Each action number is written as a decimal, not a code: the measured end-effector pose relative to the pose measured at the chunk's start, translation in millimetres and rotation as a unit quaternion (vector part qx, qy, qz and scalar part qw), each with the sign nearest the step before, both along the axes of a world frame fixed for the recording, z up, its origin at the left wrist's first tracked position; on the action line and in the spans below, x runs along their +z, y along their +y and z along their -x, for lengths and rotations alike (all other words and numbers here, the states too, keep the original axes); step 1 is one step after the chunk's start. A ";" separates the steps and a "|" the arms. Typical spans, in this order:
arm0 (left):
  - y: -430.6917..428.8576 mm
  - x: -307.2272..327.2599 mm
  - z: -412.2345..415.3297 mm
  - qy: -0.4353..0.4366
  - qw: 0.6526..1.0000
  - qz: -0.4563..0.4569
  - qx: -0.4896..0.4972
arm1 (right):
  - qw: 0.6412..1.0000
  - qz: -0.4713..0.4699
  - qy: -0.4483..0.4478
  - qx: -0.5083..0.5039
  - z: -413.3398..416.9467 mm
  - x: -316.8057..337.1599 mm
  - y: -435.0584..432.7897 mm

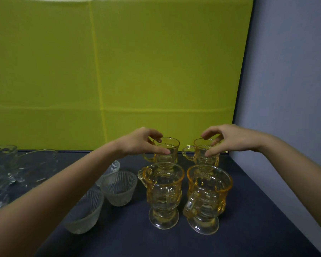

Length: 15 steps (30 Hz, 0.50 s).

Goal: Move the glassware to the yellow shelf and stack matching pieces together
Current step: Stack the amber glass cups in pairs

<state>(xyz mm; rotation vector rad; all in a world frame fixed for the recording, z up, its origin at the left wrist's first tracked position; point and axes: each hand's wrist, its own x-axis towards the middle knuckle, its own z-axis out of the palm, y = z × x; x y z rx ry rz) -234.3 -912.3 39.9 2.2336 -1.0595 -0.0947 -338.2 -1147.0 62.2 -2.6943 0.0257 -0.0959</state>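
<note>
- Left hand (143, 143), fingers curled, grips rear-left mug (170, 154) at rim.
- Right hand (232, 139), fingers curled, grips rear-right mug (200, 159) at rim.
- Ribbed bowls (119, 188) stand nearby.

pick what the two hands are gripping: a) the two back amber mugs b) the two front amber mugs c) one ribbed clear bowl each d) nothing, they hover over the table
a: the left hand pinches the rim of the back left amber mug, and the right hand pinches the rim of the back right amber mug.
</note>
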 end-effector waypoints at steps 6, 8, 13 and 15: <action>-5.5 0.4 5.4 -0.016 1.000 -0.023 0.001 | 0.999 0.024 0.009 0.018 4.9 2.5 1.0; 1.3 3.7 10.2 -0.037 0.999 -0.018 0.014 | 0.998 0.060 -0.022 0.027 17.7 8.8 1.5; 37.0 16.5 41.6 -0.032 0.993 0.112 -0.028 | 0.987 -0.018 -0.054 0.147 62.1 24.6 3.4; 52.3 20.0 50.3 0.034 0.993 0.041 -0.105 | 0.980 -0.038 -0.003 0.197 72.9 25.8 10.9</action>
